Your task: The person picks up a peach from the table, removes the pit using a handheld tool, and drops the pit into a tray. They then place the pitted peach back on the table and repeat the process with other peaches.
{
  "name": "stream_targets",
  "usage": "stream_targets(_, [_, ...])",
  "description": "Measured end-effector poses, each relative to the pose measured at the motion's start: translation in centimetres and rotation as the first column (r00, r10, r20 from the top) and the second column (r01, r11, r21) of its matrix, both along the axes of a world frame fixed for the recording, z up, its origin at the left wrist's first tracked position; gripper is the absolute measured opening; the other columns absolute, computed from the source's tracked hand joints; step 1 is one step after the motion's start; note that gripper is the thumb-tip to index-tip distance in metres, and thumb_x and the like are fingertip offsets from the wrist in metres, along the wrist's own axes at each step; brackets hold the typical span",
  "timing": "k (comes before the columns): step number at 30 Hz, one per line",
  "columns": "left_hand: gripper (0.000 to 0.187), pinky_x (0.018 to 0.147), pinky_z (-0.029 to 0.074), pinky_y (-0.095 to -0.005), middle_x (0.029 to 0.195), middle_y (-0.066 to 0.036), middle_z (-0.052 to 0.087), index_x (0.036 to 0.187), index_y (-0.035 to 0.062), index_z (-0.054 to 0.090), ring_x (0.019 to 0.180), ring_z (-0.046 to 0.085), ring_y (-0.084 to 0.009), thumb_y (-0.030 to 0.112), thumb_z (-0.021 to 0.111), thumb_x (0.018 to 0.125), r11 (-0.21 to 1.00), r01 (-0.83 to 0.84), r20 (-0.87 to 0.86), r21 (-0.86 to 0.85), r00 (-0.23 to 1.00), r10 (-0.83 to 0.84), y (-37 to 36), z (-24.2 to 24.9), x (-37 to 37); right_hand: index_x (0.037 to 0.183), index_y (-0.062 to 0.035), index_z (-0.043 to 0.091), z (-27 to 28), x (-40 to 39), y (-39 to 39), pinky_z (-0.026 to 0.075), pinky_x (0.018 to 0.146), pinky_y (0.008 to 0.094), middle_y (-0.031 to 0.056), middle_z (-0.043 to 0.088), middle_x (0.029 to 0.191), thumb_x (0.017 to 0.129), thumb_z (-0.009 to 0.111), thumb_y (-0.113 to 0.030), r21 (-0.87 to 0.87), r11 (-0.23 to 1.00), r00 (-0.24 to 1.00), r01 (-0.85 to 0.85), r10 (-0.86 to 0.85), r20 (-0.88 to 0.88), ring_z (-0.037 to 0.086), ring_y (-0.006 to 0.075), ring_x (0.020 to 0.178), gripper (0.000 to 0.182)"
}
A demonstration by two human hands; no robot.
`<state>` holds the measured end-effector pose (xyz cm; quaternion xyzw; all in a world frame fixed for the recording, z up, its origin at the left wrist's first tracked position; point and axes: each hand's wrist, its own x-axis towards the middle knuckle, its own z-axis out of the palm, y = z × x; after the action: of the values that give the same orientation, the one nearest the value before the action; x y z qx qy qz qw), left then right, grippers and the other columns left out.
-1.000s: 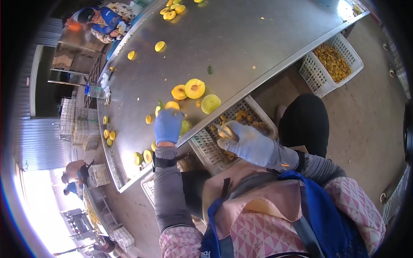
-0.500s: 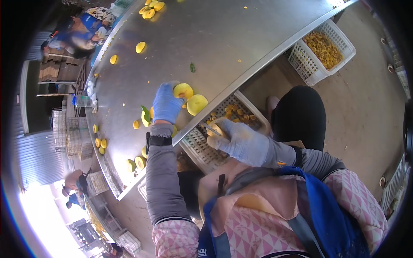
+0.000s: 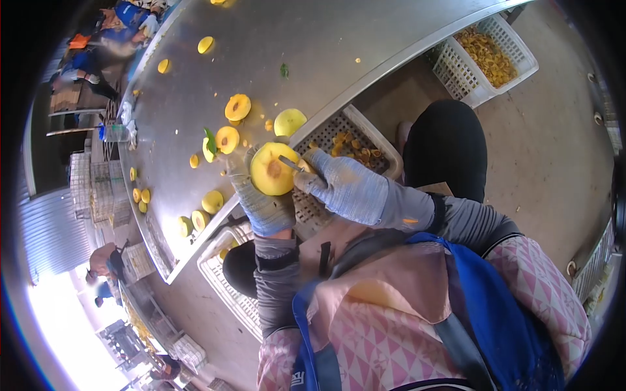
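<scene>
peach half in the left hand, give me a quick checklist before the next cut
1. Left hand grips the peach half from below, cut face up: ok.
2. Knife in the right hand, tip at the pit hollow: ok.
3. Both hands gloved: ok.
4. Left fingers clear of the blade: cannot tell, they are hidden behind the fruit.
5. Crate below the hands to catch pits, with room left: ok.
6. Table edge near the hands free of fruit: not ok, another half lies close to the edge.
</scene>
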<state>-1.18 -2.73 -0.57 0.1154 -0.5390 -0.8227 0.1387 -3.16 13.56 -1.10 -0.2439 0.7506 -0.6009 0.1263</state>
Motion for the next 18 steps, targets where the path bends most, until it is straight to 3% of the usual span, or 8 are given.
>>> stream_targets(2, [0.036, 0.094, 0.048, -0.0349, 0.116, -0.008, 0.056, 0.128, 0.0043, 0.047, 0.108, 0.055, -0.0201, 0.024, 0.049, 0.099, 0.939, -0.122, 0.091, 0.321, 0.991, 0.097, 0.3, 0.2, 0.4, 0.109, 0.0011, 0.05, 0.0, 0.5, 0.0, 0.051, 0.061, 0.0459, 0.0231, 0.063, 0.08, 0.097, 0.052, -0.036, -0.01, 1.0, 1.0, 0.004, -0.004, -0.009, 0.064, 0.0401, 0.071, 0.039])
stream_targets(3, [0.04, 0.094, 0.047, -0.0339, 0.115, -0.009, 0.056, 0.127, 0.0029, 0.047, 0.108, 0.055, -0.0208, 0.033, 0.043, 0.101, 0.975, -0.223, 0.098, 0.016, 0.971, 0.22, 0.7, -0.7, 0.5, 0.108, 0.0012, 0.05, -0.2, 0.6, -0.1, 0.051, 0.058, 0.0453, 0.0217, 0.063, 0.076, 0.097, 0.052, -0.037, 0.02, 1.0, 0.996, 0.018, -0.016, -0.088, 0.064, 0.039, 0.067, 0.04])
stream_targets(6, [0.045, 0.095, 0.046, -0.0334, 0.115, -0.01, 0.057, 0.126, 0.0007, 0.048, 0.108, 0.055, -0.0202, 0.038, 0.039, 0.102, 0.97, -0.187, 0.062, -0.154, 0.978, 0.199, 2.6, 1.4, 1.0, 0.106, 0.0007, 0.05, -0.4, 0.8, -0.3, 0.05, 0.053, 0.0443, 0.019, 0.062, 0.069, 0.097, 0.052, -0.037, 0.07, 0.996, 0.979, 0.056, -0.041, -0.201, 0.063, 0.037, 0.061, 0.039])
stream_targets(10, [0.047, 0.095, 0.045, -0.034, 0.115, -0.011, 0.056, 0.124, -0.0005, 0.05, 0.108, 0.055, -0.0195, 0.039, 0.037, 0.102, 0.966, -0.181, 0.044, -0.186, 0.98, 0.192, 2.6, 1.0, 1.1, 0.102, -0.0011, 0.051, -0.5, 1.0, -0.2, 0.049, 0.049, 0.0437, 0.0169, 0.061, 0.063, 0.096, 0.053, -0.036, 0.108, 0.988, 0.948, 0.11, -0.072, -0.311, 0.062, 0.0359, 0.056, 0.035])
stream_targets(13, [0.033, 0.092, 0.047, -0.0317, 0.116, -0.011, 0.057, 0.128, 0.0002, 0.048, 0.106, 0.056, -0.0192, 0.017, 0.046, 0.099, 0.967, -0.111, -0.006, -0.228, 0.994, 0.113, 1.9, 0.1, 1.0, 0.1, -0.0016, 0.051, -0.7, 1.2, -0.3, 0.049, 0.049, 0.0433, 0.016, 0.06, 0.063, 0.096, 0.053, -0.035, 0.108, 0.985, 0.954, 0.136, -0.1, -0.284, 0.062, 0.0353, 0.055, 0.034])
stream_targets(15, [0.031, 0.091, 0.047, -0.031, 0.113, -0.011, 0.057, 0.124, -0.0011, 0.05, 0.103, 0.056, -0.0181, 0.018, 0.042, 0.1, 0.791, -0.15, -0.049, -0.593, 0.988, 0.15, 2.1, -0.2, 1.0, 0.1, -0.0015, 0.052, -1.3, 1.3, -0.6, 0.049, 0.049, 0.0428, 0.0156, 0.06, 0.062, 0.096, 0.053, -0.035, 0.069, 0.987, 0.954, 0.146, -0.122, -0.275, 0.062, 0.035, 0.054, 0.034])
stream_targets(16, [0.031, 0.091, 0.047, -0.031, 0.113, -0.011, 0.057, 0.124, -0.0011, 0.05, 0.103, 0.056, -0.0181, 0.018, 0.042, 0.1, 0.792, -0.146, -0.045, -0.592, 0.988, 0.148, 2.4, -0.3, 0.9, 0.099, -0.0015, 0.052, -1.5, 1.4, -0.7, 0.049, 0.048, 0.0423, 0.0153, 0.06, 0.061, 0.096, 0.054, -0.035, 0.026, 0.987, 0.952, 0.157, -0.144, -0.269, 0.062, 0.0347, 0.054, 0.034])
stream_targets(18, [0.031, 0.09, 0.047, -0.0298, 0.111, -0.011, 0.057, 0.121, -0.0013, 0.052, 0.101, 0.057, -0.0171, 0.02, 0.04, 0.101, 0.58, -0.218, -0.14, -0.785, 0.974, 0.176, 2.9, -0.3, 0.9, 0.1, -0.0014, 0.052, -0.8, 1.4, -0.4, 0.049, 0.048, 0.0417, 0.0152, 0.06, 0.06, 0.096, 0.054, -0.035, 0.067, 0.986, 0.955, 0.152, -0.128, -0.268, 0.062, 0.0343, 0.054, 0.034])
